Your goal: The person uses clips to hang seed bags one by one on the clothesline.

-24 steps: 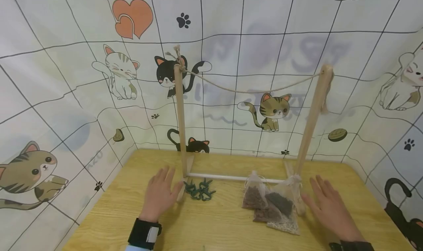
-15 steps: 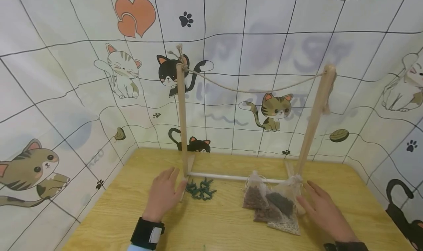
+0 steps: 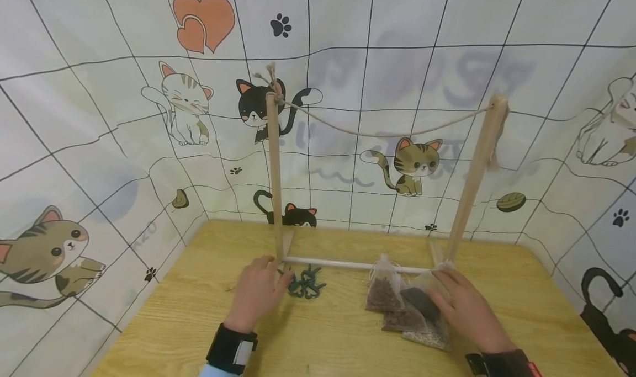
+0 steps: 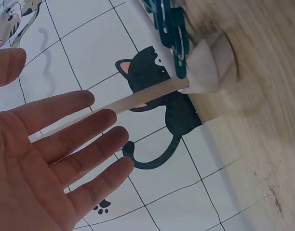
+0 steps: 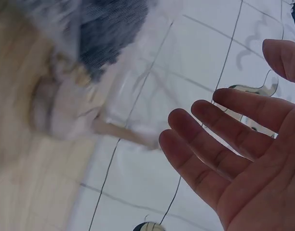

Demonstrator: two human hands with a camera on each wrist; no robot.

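My left hand [image 3: 255, 293] hovers beside a small heap of dark green plastic clips [image 3: 306, 282], near the foot of the left post. In the left wrist view its fingers are spread, with nothing in the palm, and green clips [image 4: 172, 36] show beyond them. My right hand [image 3: 464, 308] overlaps the right edge of several sheer drawstring bags [image 3: 385, 293] in the head view. One bag holds dark grains [image 3: 421, 304], others brown or pale bits. Seen from the right wrist, its fingers are extended and hold nothing; the dark-filled bag [image 5: 109, 33] lies beyond, blurred.
A wooden frame stands at the table's back, with a left post [image 3: 275, 178], a right post [image 3: 474, 184], a white crossbar [image 3: 338, 263] and a sagging cord [image 3: 377, 135] between the tops. Cat-printed cloth [image 3: 338, 29] surrounds the wooden table [image 3: 328, 338] behind and at both sides.
Both hands have moved inward: the left rightward to the clips, the right leftward over the bags' edge. Clips, bags and frame stay in place; the view shifts slightly.
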